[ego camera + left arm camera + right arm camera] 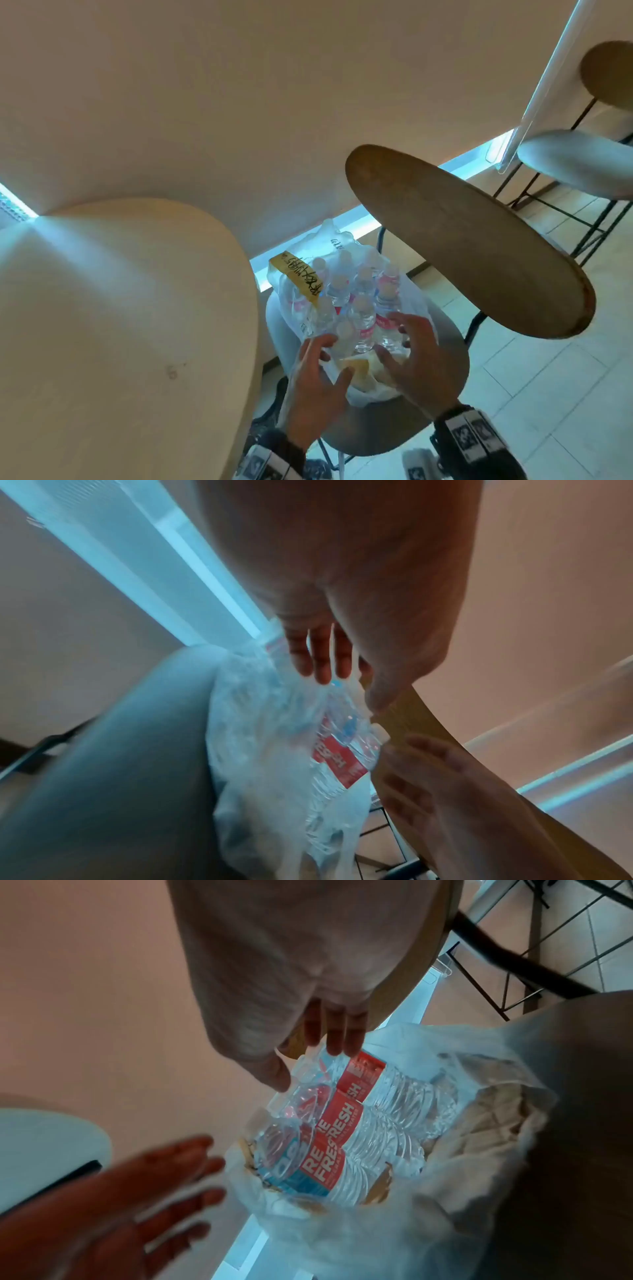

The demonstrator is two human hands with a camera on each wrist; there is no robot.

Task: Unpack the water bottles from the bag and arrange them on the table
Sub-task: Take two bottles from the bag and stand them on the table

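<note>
Several clear water bottles [359, 308] with red labels stand packed in shrink wrap inside a thin clear plastic bag [370, 394] on a chair seat [445, 387]. A yellow tape strip [297, 275] with black writing crosses the pack. My left hand [334, 358] and right hand [394, 337] hover at the bag's near edge, fingers spread, gripping nothing. In the right wrist view my right hand [308, 1066] has its fingertips at the wrapped bottles [342, 1123]. The left wrist view shows my left hand [349, 688] just above the bag [267, 737].
A pale round table [120, 308] stands left of the chair, its edge close to the bag. The chair's brown backrest [462, 240] overhangs the bag on the right. Another chair [575, 161] stands far right on the tiled floor [548, 394]. Crumpled brown paper [496, 1123] lies in the bag.
</note>
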